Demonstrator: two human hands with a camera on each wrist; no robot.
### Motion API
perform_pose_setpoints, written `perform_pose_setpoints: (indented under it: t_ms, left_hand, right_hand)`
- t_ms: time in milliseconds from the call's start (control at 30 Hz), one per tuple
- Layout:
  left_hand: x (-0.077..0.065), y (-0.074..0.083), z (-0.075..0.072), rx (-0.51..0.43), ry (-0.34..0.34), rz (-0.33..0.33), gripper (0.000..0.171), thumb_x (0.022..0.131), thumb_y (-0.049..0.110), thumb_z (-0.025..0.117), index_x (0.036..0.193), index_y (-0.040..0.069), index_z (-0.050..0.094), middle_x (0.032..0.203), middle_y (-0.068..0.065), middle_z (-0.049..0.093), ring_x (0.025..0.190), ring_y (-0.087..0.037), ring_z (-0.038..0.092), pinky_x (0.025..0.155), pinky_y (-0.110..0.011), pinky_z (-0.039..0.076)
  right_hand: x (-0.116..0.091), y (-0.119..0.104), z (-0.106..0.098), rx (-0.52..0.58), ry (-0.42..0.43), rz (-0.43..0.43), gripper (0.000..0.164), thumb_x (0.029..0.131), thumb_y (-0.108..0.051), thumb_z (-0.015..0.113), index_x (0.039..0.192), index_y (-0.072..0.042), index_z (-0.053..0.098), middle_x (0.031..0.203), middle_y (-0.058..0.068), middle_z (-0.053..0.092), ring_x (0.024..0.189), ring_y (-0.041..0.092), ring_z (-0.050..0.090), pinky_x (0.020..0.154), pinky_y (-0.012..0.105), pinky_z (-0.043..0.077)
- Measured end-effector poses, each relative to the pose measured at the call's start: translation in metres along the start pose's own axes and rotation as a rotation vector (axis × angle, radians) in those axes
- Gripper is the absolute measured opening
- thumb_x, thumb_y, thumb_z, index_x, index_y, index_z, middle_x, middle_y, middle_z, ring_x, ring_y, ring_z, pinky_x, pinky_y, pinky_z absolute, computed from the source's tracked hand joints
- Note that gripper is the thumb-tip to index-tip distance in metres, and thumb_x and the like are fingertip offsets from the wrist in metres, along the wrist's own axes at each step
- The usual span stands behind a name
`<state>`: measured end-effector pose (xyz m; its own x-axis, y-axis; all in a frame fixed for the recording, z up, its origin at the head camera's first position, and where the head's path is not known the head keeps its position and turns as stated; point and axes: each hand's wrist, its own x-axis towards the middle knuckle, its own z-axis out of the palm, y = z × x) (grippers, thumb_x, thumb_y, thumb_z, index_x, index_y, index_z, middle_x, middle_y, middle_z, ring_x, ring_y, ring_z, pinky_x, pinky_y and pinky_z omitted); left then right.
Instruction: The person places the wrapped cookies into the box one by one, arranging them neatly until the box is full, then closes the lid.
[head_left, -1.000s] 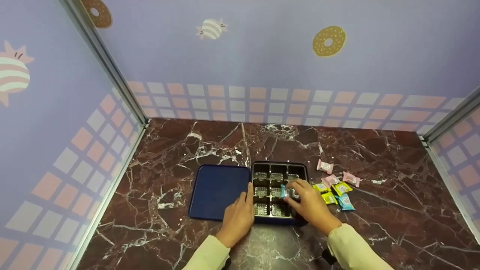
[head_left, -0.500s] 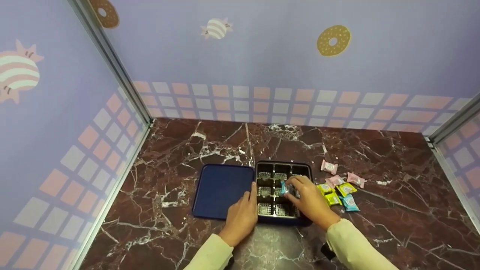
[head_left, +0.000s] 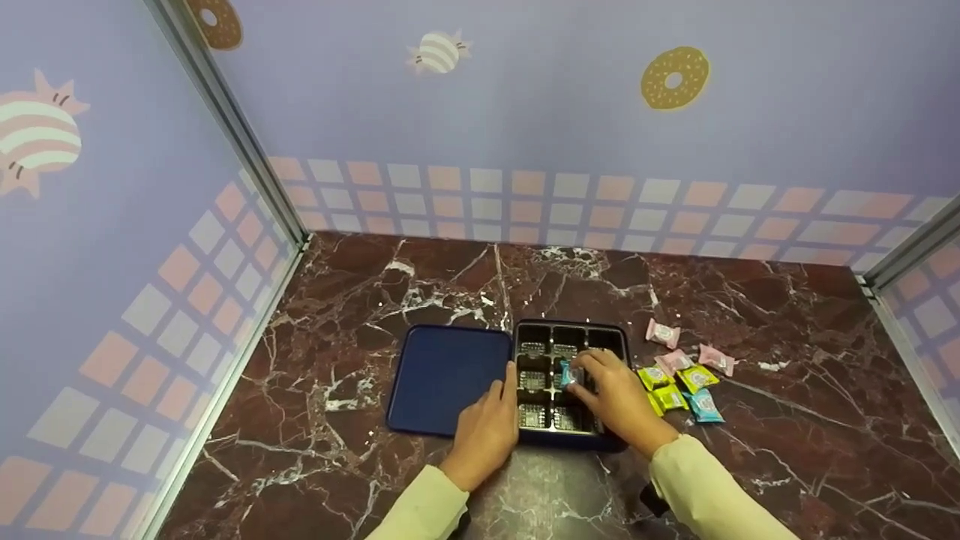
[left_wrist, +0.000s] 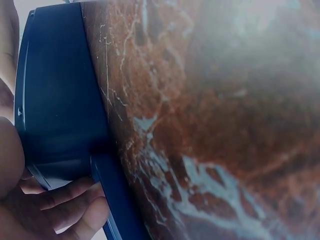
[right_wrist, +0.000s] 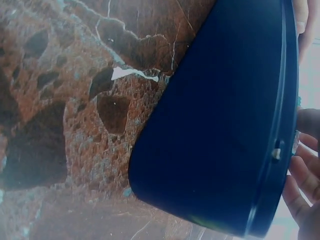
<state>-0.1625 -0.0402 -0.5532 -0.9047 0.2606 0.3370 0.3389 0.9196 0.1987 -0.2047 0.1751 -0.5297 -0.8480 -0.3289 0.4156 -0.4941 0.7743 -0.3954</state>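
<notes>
A dark blue box (head_left: 534, 436) with a black divided insert lies on the marble surface, its compartments in a grid. My right hand (head_left: 619, 394) pinches a blue-wrapped candy (head_left: 566, 374) between thumb and fingers at the middle compartment. It hides part of the box's right column; whether the candy touches the insert I cannot tell. Along the box's left side rests my left hand (head_left: 486, 435), its index finger straight against the edge. The left wrist view shows its fingers (left_wrist: 75, 200) touching the box wall and the flat blue lid (left_wrist: 116, 200).
The blue lid (head_left: 450, 379) lies flat, left of the box. Right of the box are several loose wrapped candies: pink (head_left: 663, 334), yellow (head_left: 697, 377) and another blue candy (head_left: 703, 406). A patterned wall (head_left: 525, 112) stands behind, with side panels left and right.
The head view has shifted slightly, so everything sits a little further right. My right hand stays at the middle compartment with the blue candy, which is turned slightly. The left hand keeps its place.
</notes>
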Motion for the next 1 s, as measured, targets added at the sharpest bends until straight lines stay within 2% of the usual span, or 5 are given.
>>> perform_pose_setpoints:
  t_ms: [200,433,667,1000]
  left_hand:
    - [0.0008,0.0019,-0.0014,-0.020,-0.038,-0.012,0.057,0.094,0.017,0.055,0.147,0.005,0.038,0.091,-0.006,0.061,0.056,-0.015,0.050,0.045,-0.029,0.039]
    - [0.0013,0.0011,-0.0015,-0.005,-0.023,-0.004,0.057,0.094,0.019,0.056,0.147,0.004,0.039,0.090,-0.006,0.060,0.057,-0.015,0.052,0.046,-0.030,0.041]
    - [0.0004,0.0002,0.0001,-0.011,-0.007,0.001,0.057,0.094,0.018,0.057,0.146,0.003,0.040,0.087,-0.005,0.059,0.056,-0.014,0.049,0.045,-0.028,0.039]
    - [-0.0004,-0.0006,0.0004,0.022,0.030,0.024,0.059,0.092,0.018,0.061,0.145,0.002,0.042,0.090,-0.006,0.061,0.056,-0.015,0.051,0.044,-0.029,0.040]
  right_hand:
    - [-0.0008,-0.0005,-0.0006,-0.013,-0.033,0.029,0.029,0.074,-0.020,0.083,0.097,-0.014,0.067,0.103,0.004,0.064,0.096,0.026,0.063,0.083,0.044,0.052]
    - [0.0017,-0.0013,-0.0002,-0.025,-0.059,0.047,0.029,0.076,-0.023,0.082,0.099,-0.012,0.067,0.105,0.005,0.064,0.097,0.026,0.063,0.083,0.045,0.052]
    - [0.0017,-0.0004,0.0005,-0.026,-0.054,0.025,0.031,0.076,-0.025,0.082,0.099,-0.012,0.067,0.103,0.004,0.064,0.097,0.025,0.062,0.084,0.043,0.052]
    - [0.0014,0.0034,0.0031,-0.004,-0.050,0.004,0.030,0.075,-0.025,0.082,0.097,-0.014,0.066,0.104,0.002,0.063,0.099,0.023,0.061,0.083,0.042,0.052]
